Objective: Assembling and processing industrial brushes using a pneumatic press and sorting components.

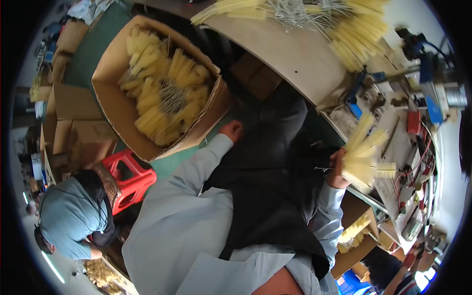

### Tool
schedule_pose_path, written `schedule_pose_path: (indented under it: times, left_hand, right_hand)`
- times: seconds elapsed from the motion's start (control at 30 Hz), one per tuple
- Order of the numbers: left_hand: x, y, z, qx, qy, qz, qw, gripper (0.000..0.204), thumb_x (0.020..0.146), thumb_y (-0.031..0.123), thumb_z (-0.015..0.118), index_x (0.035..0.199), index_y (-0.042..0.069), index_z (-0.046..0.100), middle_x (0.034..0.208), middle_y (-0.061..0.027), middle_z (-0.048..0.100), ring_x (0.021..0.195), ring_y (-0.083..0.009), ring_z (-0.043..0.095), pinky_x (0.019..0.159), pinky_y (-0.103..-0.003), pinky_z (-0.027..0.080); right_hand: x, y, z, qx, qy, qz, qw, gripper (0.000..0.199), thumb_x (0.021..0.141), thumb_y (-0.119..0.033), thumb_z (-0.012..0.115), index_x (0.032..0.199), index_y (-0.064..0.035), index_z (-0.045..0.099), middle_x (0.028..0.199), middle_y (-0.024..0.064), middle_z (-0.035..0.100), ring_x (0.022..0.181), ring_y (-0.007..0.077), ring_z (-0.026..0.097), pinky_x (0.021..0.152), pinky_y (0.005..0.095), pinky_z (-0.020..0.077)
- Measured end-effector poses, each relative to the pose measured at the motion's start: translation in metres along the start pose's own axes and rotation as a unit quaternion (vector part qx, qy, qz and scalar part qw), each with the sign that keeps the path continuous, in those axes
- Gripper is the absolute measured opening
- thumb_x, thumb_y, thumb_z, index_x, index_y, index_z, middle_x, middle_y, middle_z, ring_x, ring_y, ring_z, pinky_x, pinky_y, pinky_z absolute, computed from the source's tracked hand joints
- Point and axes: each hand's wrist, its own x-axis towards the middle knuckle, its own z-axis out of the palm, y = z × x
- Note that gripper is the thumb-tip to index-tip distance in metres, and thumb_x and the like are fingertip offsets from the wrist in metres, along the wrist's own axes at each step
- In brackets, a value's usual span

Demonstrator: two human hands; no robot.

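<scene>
- We see our right hand (pixel 338 169) at about 3 o'clock from the middle of the view, clenched around a bundle of yellow bristle brushes (pixel 364 150), whose pale tips fan up and out toward 1 o'clock.
- The bundle sits just over the edge of the cluttered workbench (pixel 393 147), with thin wire stems showing at the hand's 9 o'clock side.
- Our left hand (pixel 231 130) lies near the centre, slightly toward 12 o'clock, fingers curled, resting at the rim of the cardboard box (pixel 110 105); we cannot tell whether it grips anything.
- The box, at about 10 o'clock, holds more yellow brushes (pixel 162 91) heaped with a tangle of wire stems in the middle.
- A red plastic stool (pixel 130 177) stands just below the box, toward 8 o'clock.
- Another person in a grey-blue cap (pixel 66 216) bends down at 8 o'clock, well apart from our hands.
- At 12 to 1 o'clock a curved wooden board (pixel 290 54) carries further yellow brushes (pixel 354 42) and a pile of loose wires (pixel 295 12).
- A machine with blue parts (pixel 430 88) stands at 2 o'clock, beyond the bundle.
- Our pale grey sleeves (pixel 196 177) and a dark apron (pixel 265 196) fill the lower middle.
</scene>
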Motion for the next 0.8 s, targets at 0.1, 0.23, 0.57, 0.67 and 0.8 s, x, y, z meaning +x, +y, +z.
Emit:
schedule_pose_path:
  times: [0.1,0.23,0.57,0.67,0.8]
  left_hand:
    - [-0.032,-0.121,0.004,0.256,-0.076,-0.081,0.960,0.030,0.093,0.033,0.056,0.112,0.014,0.068,0.114,-0.0159,0.067,0.108,-0.0312,0.064,0.094,-0.042,0.049]
    - [-0.043,-0.206,0.051,0.224,-0.233,-0.187,0.928,0.044,0.094,0.043,0.044,0.122,0.014,0.062,0.127,-0.0198,0.062,0.117,-0.0356,0.060,0.099,-0.047,0.046]
    - [0.102,-0.201,0.100,0.151,-0.132,-0.188,0.961,0.046,0.092,0.036,0.055,0.126,0.006,0.058,0.120,-0.0225,0.064,0.110,-0.0392,0.063,0.096,-0.046,0.048]
    - [0.155,-0.197,0.103,0.181,-0.098,-0.127,0.970,0.045,0.092,0.035,0.056,0.126,0.006,0.058,0.119,-0.0222,0.064,0.109,-0.0386,0.063,0.096,-0.046,0.049]
    - [0.234,-0.186,0.135,0.234,-0.109,-0.075,0.963,0.044,0.092,0.034,0.056,0.126,0.006,0.058,0.118,-0.0217,0.065,0.108,-0.0379,0.064,0.095,-0.045,0.049]
  right_hand:
    - [-0.024,-0.018,0.027,-0.045,-0.027,-0.008,0.999,0.014,0.094,-0.016,0.065,0.099,-0.0036,0.063,0.070,0.0027,0.059,0.053,0.0086,0.047,0.048,0.0222,0.0350]
    - [-0.016,-0.013,0.037,-0.122,-0.008,-0.022,0.992,0.017,0.096,-0.021,0.063,0.097,-0.0039,0.064,0.071,0.0029,0.060,0.056,0.0088,0.048,0.050,0.0223,0.0363]
    - [-0.017,0.053,-0.007,-0.305,-0.002,-0.078,0.949,0.032,0.103,-0.026,0.047,0.083,-0.0037,0.060,0.072,0.0033,0.054,0.067,0.0116,0.051,0.060,0.0230,0.0402]
    - [-0.029,0.069,-0.016,-0.299,0.123,0.015,0.946,0.036,0.104,-0.027,0.043,0.080,-0.0037,0.058,0.072,0.0049,0.052,0.069,0.0130,0.050,0.062,0.0233,0.0388]
    - [-0.033,0.068,-0.020,-0.411,0.240,-0.004,0.879,0.035,0.102,-0.029,0.044,0.081,-0.0042,0.057,0.073,0.0061,0.051,0.071,0.0152,0.050,0.064,0.0262,0.0385]
